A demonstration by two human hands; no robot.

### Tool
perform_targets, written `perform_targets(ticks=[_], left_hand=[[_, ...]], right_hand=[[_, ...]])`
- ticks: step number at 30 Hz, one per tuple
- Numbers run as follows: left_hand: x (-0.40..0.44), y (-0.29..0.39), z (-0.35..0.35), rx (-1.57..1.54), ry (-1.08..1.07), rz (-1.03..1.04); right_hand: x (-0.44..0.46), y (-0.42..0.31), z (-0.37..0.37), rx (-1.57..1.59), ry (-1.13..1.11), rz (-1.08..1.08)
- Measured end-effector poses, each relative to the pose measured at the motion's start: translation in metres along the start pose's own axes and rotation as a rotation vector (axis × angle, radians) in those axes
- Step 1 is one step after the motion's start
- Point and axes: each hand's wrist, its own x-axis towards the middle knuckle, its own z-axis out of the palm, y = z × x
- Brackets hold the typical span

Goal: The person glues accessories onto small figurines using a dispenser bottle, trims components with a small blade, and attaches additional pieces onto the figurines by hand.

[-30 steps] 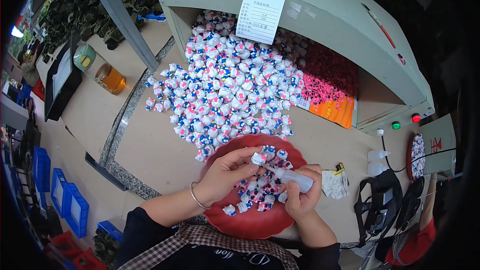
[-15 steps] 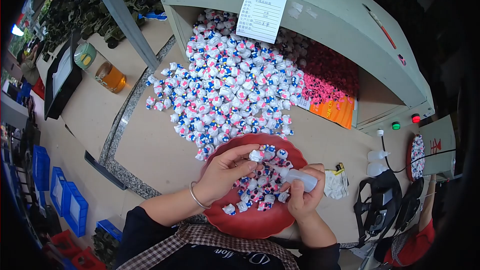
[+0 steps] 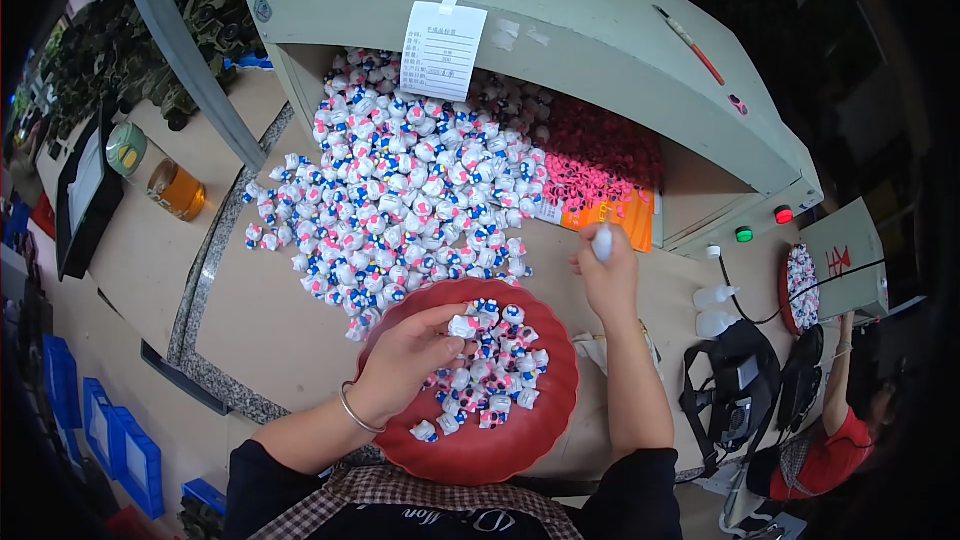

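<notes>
A white figurine (image 3: pixel 463 327) is pinched in my left hand (image 3: pixel 410 358) above the left part of a red scalloped bowl (image 3: pixel 545 440). Small white, blue and pink figurines lie inside the bowl. My right hand (image 3: pixel 609 280) is closed round a white squeeze bottle (image 3: pixel 602 242), up and right of the bowl, near the small pink pieces (image 3: pixel 590 183). A large heap of white figurines (image 3: pixel 400 200) spreads beyond the bowl.
A grey-green shelf (image 3: pixel 570 50) with a paper label (image 3: pixel 443 50) arches over the heap. Two bottles (image 3: pixel 714 310) and black straps (image 3: pixel 735 400) are at right, with a co-worker in red (image 3: pixel 840 455) beyond. A jar of amber liquid (image 3: pixel 177 190) stands at left.
My right hand has moved the bottle up and away from the figurine, towards the pink pieces. My left hand still holds the figurine over the bowl. The camera view has shifted.
</notes>
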Motion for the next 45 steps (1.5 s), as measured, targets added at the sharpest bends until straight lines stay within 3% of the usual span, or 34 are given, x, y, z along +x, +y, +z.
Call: perform_targets(ticks=[3, 9, 12, 15, 17, 19, 23, 26, 29, 35, 45], left_hand=[[0.000, 0.000, 0.000, -0.013, 0.001, 0.011], [0.000, 0.004, 0.001, 0.027, -0.007, -0.002], [0.000, 0.004, -0.001, 0.030, -0.009, -0.022], [0.001, 0.000, -0.003, 0.031, -0.053, 0.012], [0.000, -0.001, -0.002, 0.034, -0.091, 0.027], [-0.002, 0.000, -0.002, 0.014, -0.149, -0.003], [-0.004, 0.003, 0.001, 0.052, -0.156, 0.007], [-0.003, 0.002, -0.001, 0.067, -0.175, -0.003], [-0.001, 0.001, -0.002, 0.057, -0.193, 0.014], [-0.001, -0.001, 0.001, 0.073, -0.120, 0.080], [-0.005, -0.002, -0.003, 0.186, -0.140, 0.110]], right_hand=[[0.029, 0.016, 0.016, -0.586, 0.083, -0.391], [0.031, 0.019, 0.021, -0.779, -0.035, -0.275], [0.027, 0.028, 0.011, -0.636, 0.042, -0.460], [-0.011, -0.033, -0.005, 0.231, -0.153, 0.265], [-0.049, -0.062, -0.004, 0.530, -0.258, 0.304], [-0.079, -0.071, 0.007, 0.634, -0.394, 0.246], [-0.101, -0.068, 0.029, 0.269, -0.365, 0.023], [-0.098, -0.073, 0.029, -0.112, -0.297, -0.355], [-0.100, -0.066, 0.032, -0.150, -0.291, -0.298], [-0.098, -0.077, 0.015, 0.520, -0.380, 0.335], [-0.109, -0.080, 0.023, 0.532, -0.351, 0.171]])
